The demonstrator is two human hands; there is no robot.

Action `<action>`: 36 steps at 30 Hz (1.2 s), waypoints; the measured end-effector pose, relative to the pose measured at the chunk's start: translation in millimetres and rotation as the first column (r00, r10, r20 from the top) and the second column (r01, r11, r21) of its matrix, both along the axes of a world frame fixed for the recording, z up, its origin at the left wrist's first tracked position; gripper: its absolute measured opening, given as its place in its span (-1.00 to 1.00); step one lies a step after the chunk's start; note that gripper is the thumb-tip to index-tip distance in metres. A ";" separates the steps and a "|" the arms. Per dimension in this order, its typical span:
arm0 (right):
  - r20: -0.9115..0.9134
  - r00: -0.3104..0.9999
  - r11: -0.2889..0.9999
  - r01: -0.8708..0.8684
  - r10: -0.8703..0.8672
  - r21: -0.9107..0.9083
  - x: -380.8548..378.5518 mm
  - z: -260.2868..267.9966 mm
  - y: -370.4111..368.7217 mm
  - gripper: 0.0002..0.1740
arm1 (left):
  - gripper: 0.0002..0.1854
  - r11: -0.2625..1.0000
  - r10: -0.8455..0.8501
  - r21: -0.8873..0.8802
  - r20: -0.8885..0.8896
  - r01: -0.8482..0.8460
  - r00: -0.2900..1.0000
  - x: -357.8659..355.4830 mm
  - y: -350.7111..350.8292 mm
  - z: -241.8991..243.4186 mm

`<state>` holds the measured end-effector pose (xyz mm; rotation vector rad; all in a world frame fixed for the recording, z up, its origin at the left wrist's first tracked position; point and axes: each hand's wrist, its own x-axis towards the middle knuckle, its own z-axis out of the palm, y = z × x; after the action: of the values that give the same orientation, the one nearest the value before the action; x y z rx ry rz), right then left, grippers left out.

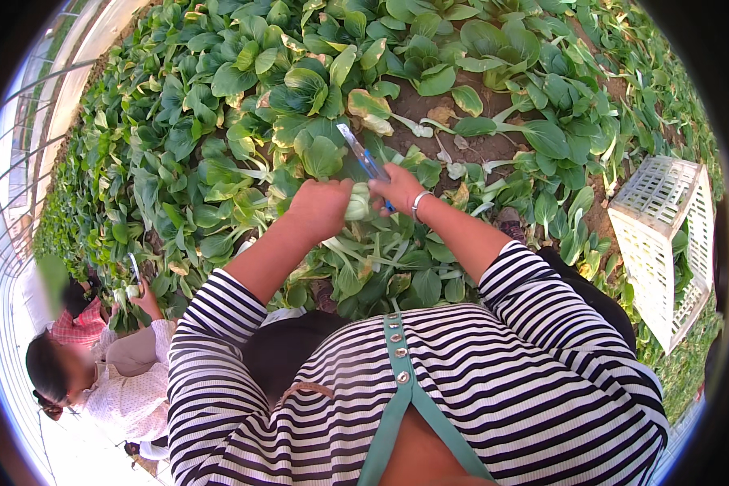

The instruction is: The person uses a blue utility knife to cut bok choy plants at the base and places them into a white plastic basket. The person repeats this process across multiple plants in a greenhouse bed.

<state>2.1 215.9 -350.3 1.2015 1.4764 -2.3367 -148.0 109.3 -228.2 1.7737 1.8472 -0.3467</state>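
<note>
My left hand (323,209) grips a head of bok choy (358,202), its pale green base facing my other hand and its leaves pointing away to the left. In my right hand (401,189) is a blue-handled utility knife (364,155), the blade angled up and to the left. The fingers of that hand are close beside the cut end of the bok choy; whether they touch it I cannot tell. Below both hands lie loose bok choy leaves (395,261) with white stalks.
Bok choy plants (307,88) stand densely ahead, with trimmed leaves on bare soil (425,109). To the right a white plastic crate (647,237) lies on its side, greens inside. At left a co-worker (127,376) holds bok choy and a knife, near another person (76,325).
</note>
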 end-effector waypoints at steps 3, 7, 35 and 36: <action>0.196 0.974 0.939 -0.168 0.112 0.300 0.5 -11.8 16.1 -0.70 | -0.61 0.986 -0.135 0.066 -0.239 0.155 0.962 -23.3 41.1 0.1; 0.329 0.910 0.690 -0.407 0.251 0.599 -8.6 -22.7 28.4 -0.65 | -0.60 0.993 -0.087 0.051 -0.307 0.108 0.948 -80.3 112.2 -15.1; 0.353 0.911 0.914 -0.314 0.214 0.256 -138.4 -51.8 66.1 -0.64 | -0.20 0.763 0.599 0.124 0.234 -0.634 0.766 -168.1 5.2 -159.8; 0.367 0.896 0.905 -0.350 0.250 0.240 -138.4 -50.8 66.2 -0.65 | -0.19 0.767 0.590 0.142 0.229 -0.626 0.774 -167.6 5.4 -160.8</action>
<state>-136.3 282.1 -401.1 1.2407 1.7837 -1.6581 -315.6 114.7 -389.0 1.1602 2.2631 0.2613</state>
